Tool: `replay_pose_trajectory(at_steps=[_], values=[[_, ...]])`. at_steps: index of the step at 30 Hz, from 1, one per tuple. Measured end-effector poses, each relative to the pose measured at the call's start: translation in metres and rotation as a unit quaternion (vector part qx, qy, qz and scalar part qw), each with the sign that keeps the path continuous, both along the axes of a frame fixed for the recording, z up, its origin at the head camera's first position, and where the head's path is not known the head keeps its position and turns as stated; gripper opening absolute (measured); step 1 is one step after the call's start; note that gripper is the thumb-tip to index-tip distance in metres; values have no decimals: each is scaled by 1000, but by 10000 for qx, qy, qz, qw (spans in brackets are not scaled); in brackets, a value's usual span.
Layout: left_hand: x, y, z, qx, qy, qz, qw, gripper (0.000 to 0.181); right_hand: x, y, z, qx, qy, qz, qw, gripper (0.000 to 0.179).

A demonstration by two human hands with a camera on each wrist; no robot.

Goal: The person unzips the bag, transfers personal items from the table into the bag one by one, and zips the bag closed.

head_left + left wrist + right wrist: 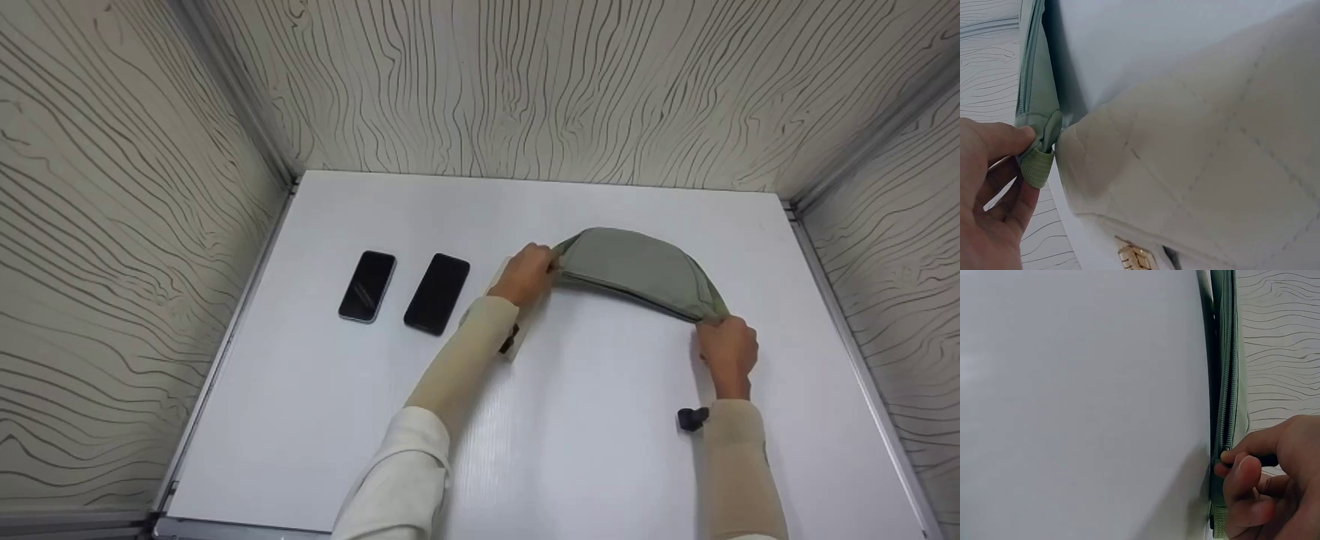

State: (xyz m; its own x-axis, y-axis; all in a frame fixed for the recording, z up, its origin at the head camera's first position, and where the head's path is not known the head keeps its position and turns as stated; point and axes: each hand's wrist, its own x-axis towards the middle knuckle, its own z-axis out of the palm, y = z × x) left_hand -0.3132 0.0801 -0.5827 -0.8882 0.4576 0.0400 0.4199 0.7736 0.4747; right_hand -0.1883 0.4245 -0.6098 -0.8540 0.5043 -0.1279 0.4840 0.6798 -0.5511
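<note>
At ten o'clock on the white surface, a first phone and a second phone are lying apart from each other. Next, a quilted cream bag is sitting beneath the left forearm, which is hiding most of it from the head camera; its gold clasp is being cut off in the left wrist view. The left hand is pinching the green bag by its nine o'clock end, at a webbing tab. The green bag is spanning the gap between both hands, toward two o'clock; I'm judging it light, soft and floppy, hardly slippery or fragile, so I'm favouring its firmer ends as holds. I'm failing to tell whether its underside is touching the surface, or what is inside. At its four o'clock end the right hand is pinching beside the zip; its curled fingers are obscuring whether they're gripping a puller or only cloth.
</note>
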Motion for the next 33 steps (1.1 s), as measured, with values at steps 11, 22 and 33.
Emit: replay_pose_trajectory(at_steps=[11, 22, 33], values=[[0, 1, -2, 26, -8, 15, 10000, 12, 1, 3, -3, 75, 84, -46, 9999, 27], [-1, 1, 0, -107, -24, -87, 9999, 13, 1, 2, -8, -72, 181, -181, 9996, 24], [-2, 0, 0, -65, -126, 9, 9999, 12, 3, 1, -6, 155, 87, -44, 9998, 27]])
